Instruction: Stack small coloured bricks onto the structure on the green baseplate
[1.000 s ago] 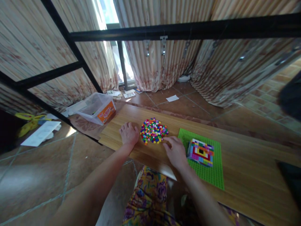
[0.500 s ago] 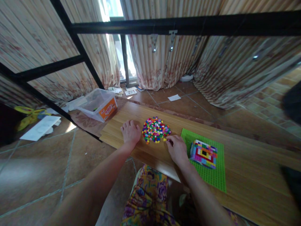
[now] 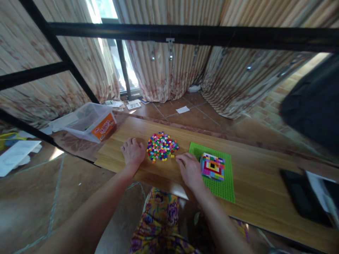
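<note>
A pile of small, many-coloured toy bricks [image 3: 161, 146] lies on the wooden table. Just left of it, my left hand [image 3: 133, 152] rests on the tabletop, fingers slightly spread and holding nothing. My right hand [image 3: 189, 171] is at the pile's right side, thumb and fingertips drawn together; whatever they pinch is too small to make out. A yellow brick [image 3: 172, 156] lies just beyond its fingertips, at the pile's edge. Behind that hand is a green studded baseplate [image 3: 225, 190], bearing a square brick build [image 3: 213, 166] with coloured rings around a black centre.
A clear plastic box [image 3: 82, 121] with an orange label stands beyond the table's left end. On the right of the wooden table [image 3: 254, 176] lies a dark flat object [image 3: 302, 194]. A black metal bar [image 3: 185, 34] crosses above, before striped curtains [image 3: 164, 70].
The view has turned right, so everything sits further left and more of the table's right end shows. My right fingertips have drawn slightly back from the yellow brick. My left hand stays beside the pile.
</note>
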`<state>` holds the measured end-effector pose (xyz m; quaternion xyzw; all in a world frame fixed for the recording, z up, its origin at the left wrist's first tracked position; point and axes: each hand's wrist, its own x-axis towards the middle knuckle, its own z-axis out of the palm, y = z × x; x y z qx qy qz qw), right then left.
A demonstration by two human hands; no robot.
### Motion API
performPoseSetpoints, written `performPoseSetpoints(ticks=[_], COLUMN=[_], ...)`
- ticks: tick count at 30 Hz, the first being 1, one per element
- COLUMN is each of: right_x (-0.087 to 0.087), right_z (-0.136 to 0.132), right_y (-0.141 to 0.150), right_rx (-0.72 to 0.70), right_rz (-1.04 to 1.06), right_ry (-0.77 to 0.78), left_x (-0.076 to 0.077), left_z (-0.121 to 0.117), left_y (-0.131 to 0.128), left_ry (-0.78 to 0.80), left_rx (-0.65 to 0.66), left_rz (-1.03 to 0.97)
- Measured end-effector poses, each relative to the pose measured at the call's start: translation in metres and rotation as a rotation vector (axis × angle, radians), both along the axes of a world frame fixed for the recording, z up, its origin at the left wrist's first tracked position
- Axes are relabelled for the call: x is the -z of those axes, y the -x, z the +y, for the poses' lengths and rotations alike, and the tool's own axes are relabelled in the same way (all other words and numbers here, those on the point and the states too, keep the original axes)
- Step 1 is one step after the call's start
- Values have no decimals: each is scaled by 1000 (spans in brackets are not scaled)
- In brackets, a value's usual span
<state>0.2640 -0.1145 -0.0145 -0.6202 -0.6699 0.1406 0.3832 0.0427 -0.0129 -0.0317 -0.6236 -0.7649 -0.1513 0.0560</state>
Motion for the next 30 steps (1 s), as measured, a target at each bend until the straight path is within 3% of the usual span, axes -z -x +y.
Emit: performPoseSetpoints(ticks=[3, 6, 9, 13, 22, 30], right_x=[-11, -16, -14, -6, -1, 4], right_z=[-22, -43, -56, -57, -48, -45], right_y=[-13, -42, -78, -107, -104, -102], right_rx=[43, 198, 367, 418, 446, 611], right_rz=[78, 80, 11, -80, -109, 128], right_ry=[-65, -128, -156, -144, -134, -50], left_x=[2, 3, 3, 3, 1, 2], left_z=[2, 3, 3, 3, 4, 3], left_y=[0, 1, 1, 1, 1, 2], left_ry=[-14, -29, -37, -25, -9, -23], left_rx=[8, 12, 7, 8, 6, 12], left_rz=[-1, 0, 3, -8, -8, -27])
